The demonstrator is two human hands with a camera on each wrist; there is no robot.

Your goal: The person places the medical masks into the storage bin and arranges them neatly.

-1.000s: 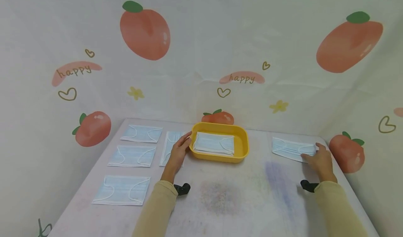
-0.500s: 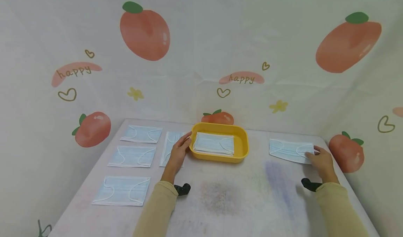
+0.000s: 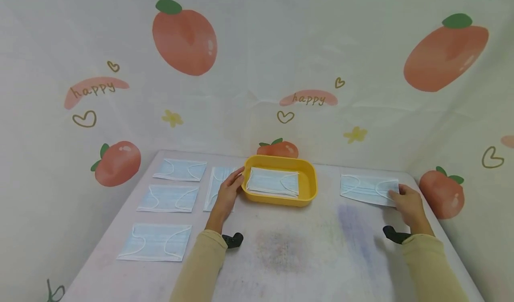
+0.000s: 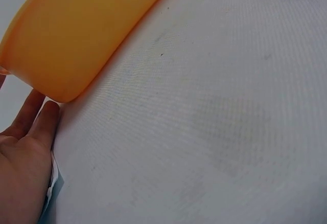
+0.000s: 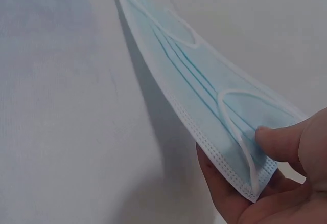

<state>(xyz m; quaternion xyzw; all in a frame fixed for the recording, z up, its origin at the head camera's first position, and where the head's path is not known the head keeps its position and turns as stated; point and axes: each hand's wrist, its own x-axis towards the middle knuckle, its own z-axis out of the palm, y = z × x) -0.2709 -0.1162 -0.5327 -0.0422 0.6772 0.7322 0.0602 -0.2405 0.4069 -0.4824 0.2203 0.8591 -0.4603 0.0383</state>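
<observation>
At the right side of the table, my right hand (image 3: 409, 206) pinches the right end of a pale blue face mask (image 3: 367, 189), thumb on top and fingers beneath. The right wrist view shows this mask (image 5: 204, 91) tilted, its held end raised off the surface and a shadow below it. My left hand (image 3: 228, 195) rests with fairly straight fingers against the left end of a yellow tray (image 3: 307, 186). In the left wrist view, the thumb and fingers touch the tray's wall (image 4: 76, 45). Stacked masks (image 3: 273, 181) lie in the tray's left part.
Several more masks lie flat on the left of the table: a far one (image 3: 180, 170), a middle one (image 3: 168, 198), a near one (image 3: 155, 242). An upright-lying mask (image 3: 213, 190) is partly under my left hand. A printed curtain (image 3: 249, 70) stands behind the table (image 3: 313, 257).
The mask in my right hand has shifted slightly left, and its held end has risen off the table. My left hand and the tray stay in place.
</observation>
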